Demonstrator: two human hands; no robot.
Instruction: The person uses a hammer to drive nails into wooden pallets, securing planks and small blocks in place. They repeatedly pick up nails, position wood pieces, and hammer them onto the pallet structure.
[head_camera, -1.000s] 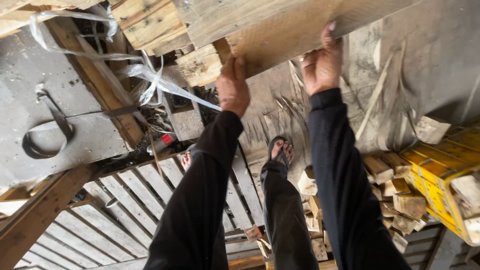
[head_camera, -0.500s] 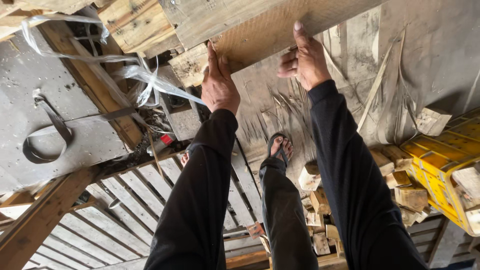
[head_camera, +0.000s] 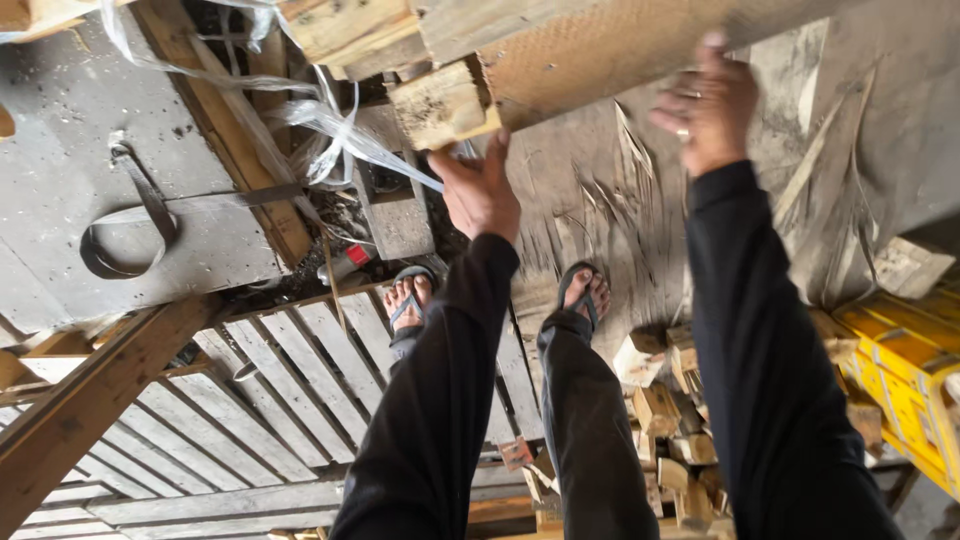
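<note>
A: Hands on the pallet (head_camera: 600, 50), overhead in the frame. Left hand (head_camera: 480, 190) sits under its corner block, fingers spread and released, no grip. Right hand (head_camera: 712, 110) is blurred against the board's underside; can't tell whether its fingers clasp the edge.

B: Step?

A: Looks like handling or shifting the pallet above the floor (head_camera: 600, 200). Next move likely needs a firm two-hand hold at the edge and feet clear of the slats (head_camera: 250, 400).

B: Delta vs half a second back?

A: Left hand has dropped off the board, palm was flat on it. Right hand has slid further right. Strap (head_camera: 330, 120) unchanged.
</note>
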